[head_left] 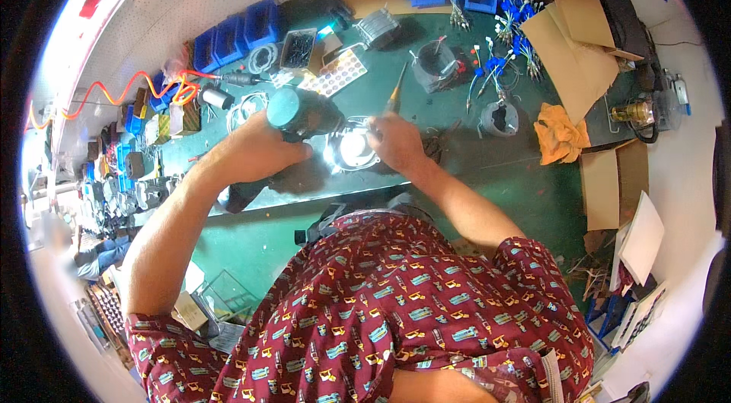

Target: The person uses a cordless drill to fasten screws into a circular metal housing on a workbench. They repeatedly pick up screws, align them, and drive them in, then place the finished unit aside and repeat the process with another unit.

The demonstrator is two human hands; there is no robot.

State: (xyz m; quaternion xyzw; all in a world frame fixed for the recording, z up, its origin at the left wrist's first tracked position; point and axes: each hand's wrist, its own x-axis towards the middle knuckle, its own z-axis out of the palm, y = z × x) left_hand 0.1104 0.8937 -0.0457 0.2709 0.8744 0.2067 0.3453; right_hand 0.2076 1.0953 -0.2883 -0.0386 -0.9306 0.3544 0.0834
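My left hand (259, 150) is wrapped round the grip of a cordless drill (295, 111) with a teal body. The drill's front end points right, over a round, brightly lit metal housing (355, 149) on the bench. My right hand (399, 144) has its fingers bent together at the right rim of this housing; exactly what lies between the fingertips is hidden. Just beyond the right knuckles is a screwdriver (395, 93) with a yellowish handle, its shaft pointing away from me. Whether the hand touches it, I cannot tell.
On the green bench (487, 167), a perforated tray (343, 74), a grey motor housing (437, 65), a metal ring (499, 120) and an orange cloth (562, 133) lie around. Blue bins (229, 39) line the back. Wire bundles (493, 68) and cardboard (571, 60) are at right; an orange coiled hose (114, 86) hangs left.
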